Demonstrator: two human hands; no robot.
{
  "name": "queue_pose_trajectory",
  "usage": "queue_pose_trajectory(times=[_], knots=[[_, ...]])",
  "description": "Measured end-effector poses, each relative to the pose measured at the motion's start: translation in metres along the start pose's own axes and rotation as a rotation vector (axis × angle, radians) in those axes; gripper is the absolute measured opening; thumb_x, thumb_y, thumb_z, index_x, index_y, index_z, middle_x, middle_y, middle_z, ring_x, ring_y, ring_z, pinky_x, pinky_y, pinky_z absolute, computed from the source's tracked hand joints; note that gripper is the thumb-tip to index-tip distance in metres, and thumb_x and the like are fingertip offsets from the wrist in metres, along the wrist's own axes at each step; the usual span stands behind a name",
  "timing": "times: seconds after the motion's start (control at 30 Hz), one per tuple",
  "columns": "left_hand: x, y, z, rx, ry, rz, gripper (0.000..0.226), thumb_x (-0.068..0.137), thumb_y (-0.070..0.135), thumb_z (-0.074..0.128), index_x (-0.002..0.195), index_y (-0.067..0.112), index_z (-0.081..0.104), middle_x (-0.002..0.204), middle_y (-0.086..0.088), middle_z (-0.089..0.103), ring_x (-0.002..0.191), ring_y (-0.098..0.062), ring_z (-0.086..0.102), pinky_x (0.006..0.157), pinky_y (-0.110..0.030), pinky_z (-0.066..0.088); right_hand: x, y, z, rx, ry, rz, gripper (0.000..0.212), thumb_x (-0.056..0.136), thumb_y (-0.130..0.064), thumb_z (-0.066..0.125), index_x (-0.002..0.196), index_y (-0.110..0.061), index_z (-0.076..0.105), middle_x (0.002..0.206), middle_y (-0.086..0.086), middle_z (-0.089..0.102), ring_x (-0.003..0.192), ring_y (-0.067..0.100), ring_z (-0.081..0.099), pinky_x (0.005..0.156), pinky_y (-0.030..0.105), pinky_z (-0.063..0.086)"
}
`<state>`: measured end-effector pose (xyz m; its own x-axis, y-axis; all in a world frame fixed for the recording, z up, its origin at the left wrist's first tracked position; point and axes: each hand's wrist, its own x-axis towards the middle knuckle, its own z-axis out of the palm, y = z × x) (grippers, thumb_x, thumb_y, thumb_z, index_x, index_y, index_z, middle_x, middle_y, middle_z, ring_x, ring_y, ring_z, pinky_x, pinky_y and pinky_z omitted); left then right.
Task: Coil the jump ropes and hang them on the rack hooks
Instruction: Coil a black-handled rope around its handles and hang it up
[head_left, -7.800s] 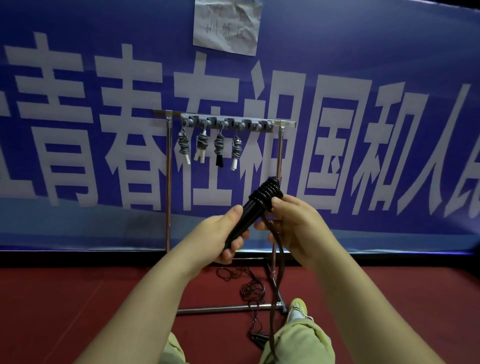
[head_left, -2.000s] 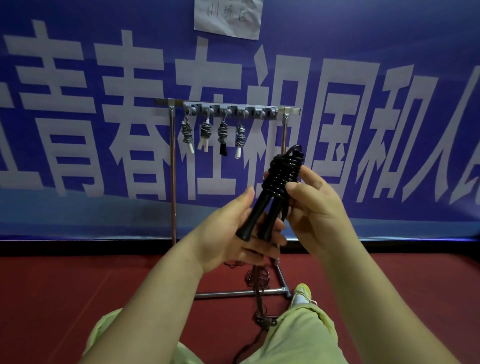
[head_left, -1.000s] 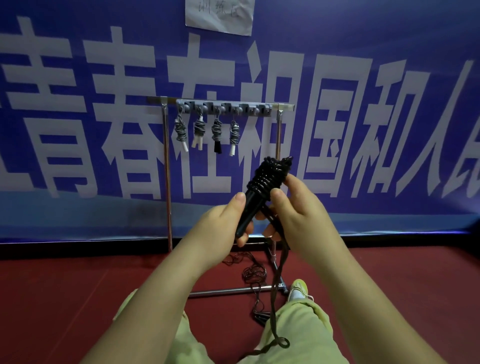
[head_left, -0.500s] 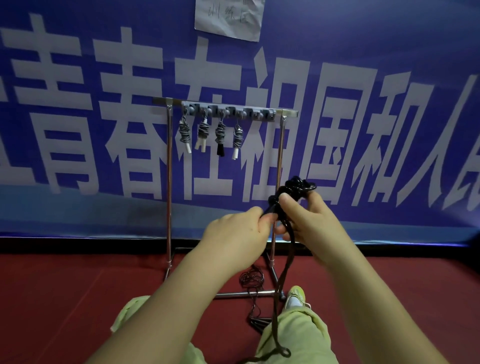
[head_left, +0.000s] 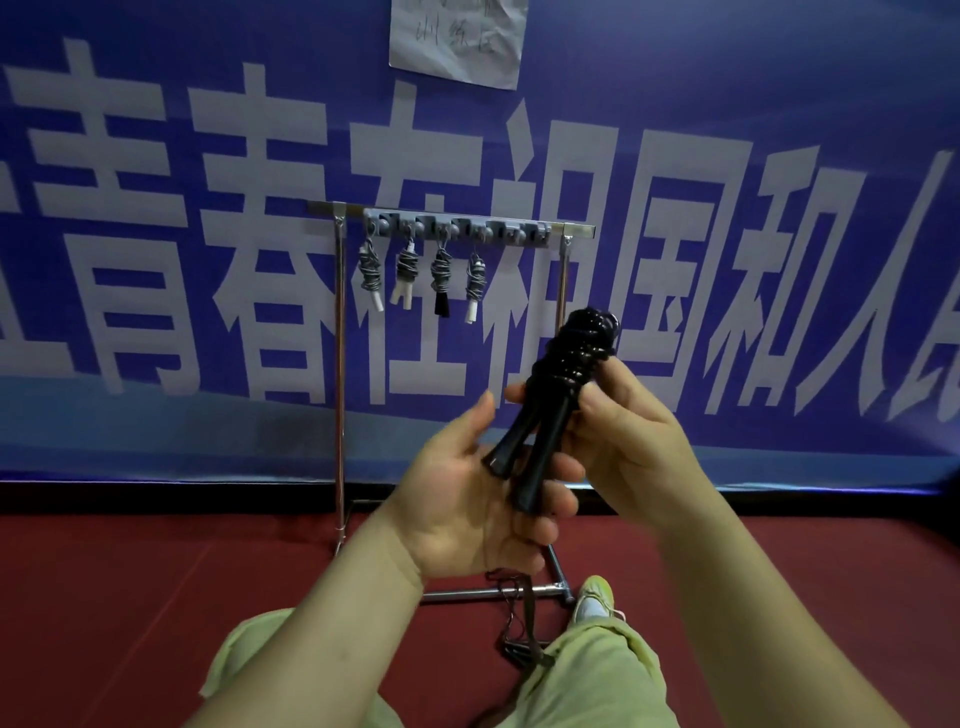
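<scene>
I hold a black jump rope (head_left: 563, 387) in front of me, its cord wound in a thick coil around the upper part of its two handles. My right hand (head_left: 628, 447) grips the bundle just below the coil. My left hand (head_left: 467, 499) lies palm up under the handle ends, fingers loosely curled behind them. Behind stands a metal rack (head_left: 340, 364) with a row of hooks (head_left: 457, 228). Several coiled ropes hang on the left hooks, among them one with a black handle (head_left: 441, 283). The hooks at the right are bare.
Another dark rope (head_left: 519, 618) lies tangled on the red floor by the rack's base bar (head_left: 483, 595). My legs in light green trousers and a shoe (head_left: 595, 597) are below. A blue banner with large white characters covers the wall behind.
The bundle has come upright again and nearer to me. The loose tail that hung down half a second ago is gone from view. My left hand has opened under the handles.
</scene>
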<state>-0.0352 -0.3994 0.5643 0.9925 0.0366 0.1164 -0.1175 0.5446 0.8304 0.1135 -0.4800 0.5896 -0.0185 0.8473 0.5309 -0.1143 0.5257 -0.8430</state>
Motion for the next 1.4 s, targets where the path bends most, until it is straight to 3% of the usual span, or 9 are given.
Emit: queue_pose_trajectory(times=[0.17,0.33,0.47,0.63,0.93,1.03,1.13,1.3,1.4], knots=[[0.007,-0.01,0.006,-0.035,-0.02,0.044,0.066,0.086,0.066,0.033,0.091,0.011,0.069,0.054,0.006,0.055,0.04,-0.006,0.05,0.046,-0.021,0.047,0.002,0.0,-0.003,-0.033,-0.018,0.015,0.056,0.076,-0.045,0.075,0.124,-0.02,0.056,0.112,0.011,0.067,0.107,0.028,0.062,0.088,0.034,0.052],[0.005,-0.005,0.017,0.149,0.307,0.087,0.057,0.083,0.065,0.034,0.069,0.016,0.061,0.045,0.007,0.04,0.033,-0.003,0.028,0.038,-0.017,0.033,0.003,-0.004,-0.014,-0.194,-0.013,0.092,0.055,0.074,-0.055,0.073,0.119,-0.026,0.058,0.1,0.002,0.069,0.088,0.025,0.06,0.078,0.029,0.053],[0.003,-0.001,0.019,0.411,0.484,0.116,0.057,0.08,0.065,0.034,0.074,0.014,0.058,0.048,0.004,0.044,0.036,-0.005,0.026,0.041,-0.021,0.029,-0.001,0.003,-0.018,-0.285,0.024,0.1,0.037,0.091,-0.039,0.055,0.125,-0.025,0.051,0.079,-0.008,0.066,0.064,0.009,0.056,0.059,0.022,0.046],[0.001,0.004,0.021,0.778,0.735,0.097,0.058,0.093,0.06,0.027,0.078,0.013,0.058,0.048,0.006,0.049,0.037,-0.007,0.029,0.045,-0.023,0.03,0.001,0.014,-0.017,-0.366,0.157,0.156,0.027,0.097,-0.024,0.049,0.123,-0.018,0.051,0.065,0.005,0.061,0.04,0.01,0.035,0.04,0.019,0.029],[0.0,0.008,0.006,1.273,0.922,-0.008,0.056,0.096,0.056,0.026,0.075,0.018,0.061,0.053,0.006,0.056,0.048,-0.009,0.046,0.057,-0.029,0.039,-0.005,0.025,-0.012,-0.515,0.311,0.261,0.024,0.093,-0.017,0.06,0.114,-0.029,0.056,0.078,0.004,0.074,0.049,0.014,0.057,0.047,0.025,0.042],[0.001,0.007,0.005,1.578,0.962,-0.074,0.05,0.093,0.06,0.026,0.082,0.022,0.056,0.07,0.005,0.06,0.065,-0.013,0.055,0.064,-0.036,0.044,-0.007,0.03,-0.008,-0.359,0.311,0.333,0.023,0.093,-0.016,0.061,0.116,-0.018,0.058,0.093,0.007,0.075,0.069,0.019,0.068,0.073,0.039,0.053],[0.003,0.005,0.007,1.785,1.012,-0.089,0.045,0.094,0.06,0.026,0.093,0.022,0.05,0.079,0.003,0.056,0.073,-0.014,0.053,0.059,-0.032,0.038,-0.006,0.026,-0.002,-0.116,0.305,0.398,0.031,0.093,-0.03,0.057,0.119,-0.012,0.058,0.101,0.008,0.073,0.078,0.02,0.069,0.072,0.034,0.051],[0.002,0.002,0.014,1.784,1.061,0.034,0.042,0.092,0.061,0.032,0.101,0.022,0.046,0.092,0.005,0.053,0.09,-0.015,0.048,0.07,-0.031,0.04,-0.001,0.023,0.005,-0.15,0.333,0.293,0.024,0.093,-0.026,0.057,0.11,-0.01,0.054,0.086,-0.001,0.072,0.075,0.013,0.07,0.059,0.028,0.045],[-0.002,0.005,0.02,1.565,0.997,-0.05,0.04,0.09,0.063,0.035,0.102,0.027,0.047,0.091,0.006,0.054,0.082,-0.01,0.053,0.063,-0.027,0.04,-0.001,0.024,0.006,-0.162,0.32,0.198,0.021,0.091,-0.024,0.063,0.105,-0.01,0.054,0.092,0.009,0.069,0.07,0.01,0.064,0.057,0.026,0.043]])
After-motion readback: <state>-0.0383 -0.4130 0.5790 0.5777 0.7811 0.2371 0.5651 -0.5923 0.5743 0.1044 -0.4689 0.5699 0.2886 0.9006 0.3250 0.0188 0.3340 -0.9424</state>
